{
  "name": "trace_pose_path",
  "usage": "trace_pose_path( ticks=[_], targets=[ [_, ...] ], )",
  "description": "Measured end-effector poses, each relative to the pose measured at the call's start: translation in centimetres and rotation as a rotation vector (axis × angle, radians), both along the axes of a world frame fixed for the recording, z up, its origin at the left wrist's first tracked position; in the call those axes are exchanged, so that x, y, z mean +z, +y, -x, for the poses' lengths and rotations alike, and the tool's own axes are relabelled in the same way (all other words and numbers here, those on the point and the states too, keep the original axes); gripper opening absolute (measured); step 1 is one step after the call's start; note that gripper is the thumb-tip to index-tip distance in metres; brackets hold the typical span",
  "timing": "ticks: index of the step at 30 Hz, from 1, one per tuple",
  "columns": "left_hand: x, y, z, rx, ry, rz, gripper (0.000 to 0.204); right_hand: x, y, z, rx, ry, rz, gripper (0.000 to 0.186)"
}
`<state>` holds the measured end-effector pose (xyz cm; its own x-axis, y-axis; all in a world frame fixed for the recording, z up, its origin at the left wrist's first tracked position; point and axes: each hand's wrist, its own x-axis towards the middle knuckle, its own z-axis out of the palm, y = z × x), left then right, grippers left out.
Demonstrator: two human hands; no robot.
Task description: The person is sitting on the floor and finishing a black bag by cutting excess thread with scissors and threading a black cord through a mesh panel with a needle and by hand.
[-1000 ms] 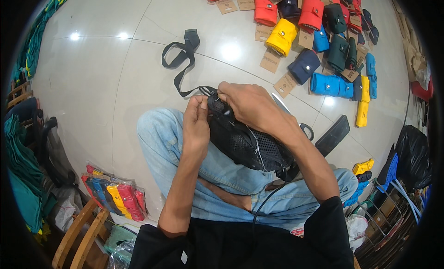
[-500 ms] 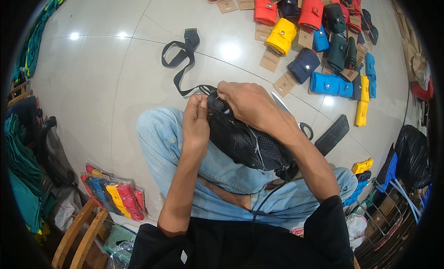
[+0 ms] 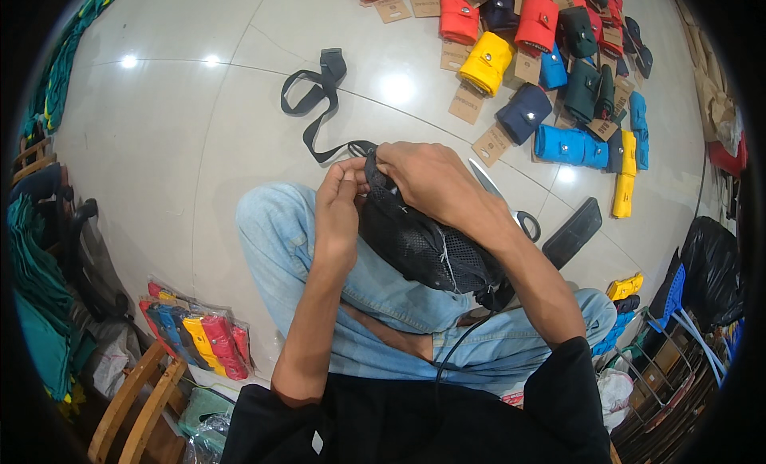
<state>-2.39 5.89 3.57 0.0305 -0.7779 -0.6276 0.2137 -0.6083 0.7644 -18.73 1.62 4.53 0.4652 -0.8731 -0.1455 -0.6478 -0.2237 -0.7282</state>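
Observation:
A black mesh pouch lies across my lap, with a pale thread hanging along its side. My left hand pinches the fabric at the pouch's upper end between thumb and fingers. On the same rim, from the other side, my right hand is closed with its fingertips on the dark edge. A black webbing strap runs from that end onto the floor, looping beside a wide end piece. What lies right between my fingertips is too small to make out.
Scissors and a flat black case lie beyond my right forearm. Rolled, snapped pouches in several colours, with cardboard tags, are heaped at far right. Plastic-wrapped coloured packs and a wooden chair stand at left.
My left fingers have shifted slightly toward the rim, and the pouch's upper edge now stands up as a band between my hands. The strap has slid a little to the right.

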Motion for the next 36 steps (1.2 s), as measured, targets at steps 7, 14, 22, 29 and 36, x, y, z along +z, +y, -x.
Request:
trace_pose_path(
  ticks=[7,14,22,29,36],
  targets=[
    [-0.3,-0.1,-0.2,-0.106,-0.059,-0.025,0.023,0.2,-0.1,0.0,0.005,0.028,-0.006,0.01],
    [-0.5,-0.5,0.1,-0.054,-0.059,-0.055,0.023,-0.3,0.0,-0.1,0.014,0.008,0.018,0.007],
    [-1.6,-0.2,-0.1,-0.037,-0.018,-0.033,0.017,0.5,0.0,-0.2,-0.011,0.005,-0.041,0.01],
    [-1.7,-0.3,0.1,0.001,-0.08,-0.017,0.018,0.7,0.0,-0.4,-0.004,0.022,-0.014,0.011],
    [-1.0,-0.5,0.4,0.016,-0.069,0.01,0.02,0.9,-0.1,-0.5,-0.007,0.055,-0.044,0.011]
  ],
)
